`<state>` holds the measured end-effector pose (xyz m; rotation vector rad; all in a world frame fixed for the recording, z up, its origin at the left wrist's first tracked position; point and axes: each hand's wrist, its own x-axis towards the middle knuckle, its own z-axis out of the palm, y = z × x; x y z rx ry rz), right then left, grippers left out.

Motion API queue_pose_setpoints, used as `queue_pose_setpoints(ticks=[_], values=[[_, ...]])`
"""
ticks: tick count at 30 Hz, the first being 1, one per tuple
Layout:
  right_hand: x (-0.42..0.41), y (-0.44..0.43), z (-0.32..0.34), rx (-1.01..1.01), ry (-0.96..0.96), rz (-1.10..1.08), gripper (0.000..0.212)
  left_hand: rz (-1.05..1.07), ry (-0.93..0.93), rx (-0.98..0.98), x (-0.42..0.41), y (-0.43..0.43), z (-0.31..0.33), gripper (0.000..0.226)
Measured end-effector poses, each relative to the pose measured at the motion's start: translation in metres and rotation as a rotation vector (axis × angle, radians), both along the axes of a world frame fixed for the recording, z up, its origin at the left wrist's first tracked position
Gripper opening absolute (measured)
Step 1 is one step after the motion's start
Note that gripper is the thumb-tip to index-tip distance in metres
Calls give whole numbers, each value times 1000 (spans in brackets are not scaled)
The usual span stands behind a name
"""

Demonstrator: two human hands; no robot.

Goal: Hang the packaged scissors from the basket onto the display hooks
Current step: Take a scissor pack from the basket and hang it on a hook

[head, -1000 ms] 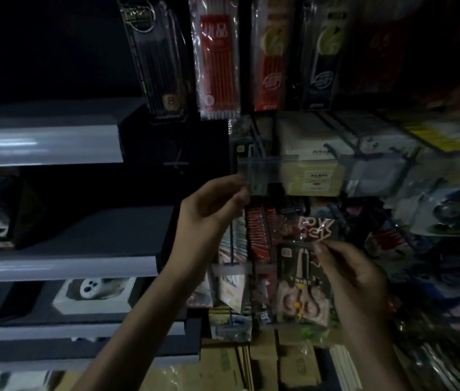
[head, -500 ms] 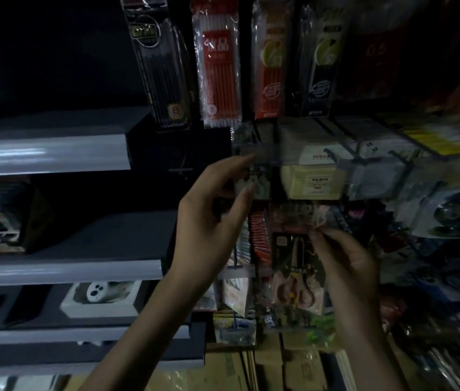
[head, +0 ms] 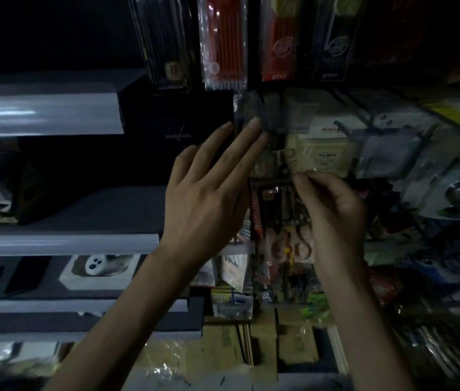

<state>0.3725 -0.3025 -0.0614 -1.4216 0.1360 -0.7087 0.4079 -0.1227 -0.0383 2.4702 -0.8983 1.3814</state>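
Clear plastic glints as the right hand (head: pixel 333 210) pinches the top of the packaged scissors (head: pixel 282 221) just below a blurred tag (head: pixel 262 114), the left hand (head: pixel 206 198) touching it with straight fingers (head: pixel 240 148), so the hang hole likely needs threading onto the hook next, itself too blurred to make out.

The shop is dim, with only a faint sheen on the front edges of the grey shelves (head: pixel 45 117) stacked from 10 to 7 o'clock. A white boxed gadget (head: pixel 100 270) sits on a lower shelf at 8 o'clock. Packs of pens (head: pixel 223 43) hang at 12 o'clock. Blurred bagged goods (head: pixel 449 193) crowd 3 o'clock, and cardboard boxes (head: pixel 296 342) sit low at 6 o'clock.
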Motion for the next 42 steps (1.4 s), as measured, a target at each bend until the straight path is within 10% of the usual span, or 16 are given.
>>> queue_pose_setpoints(ticks=[42], values=[[57,16,8,112,3,63,25,13,60,1,-5,-9,-10,56]])
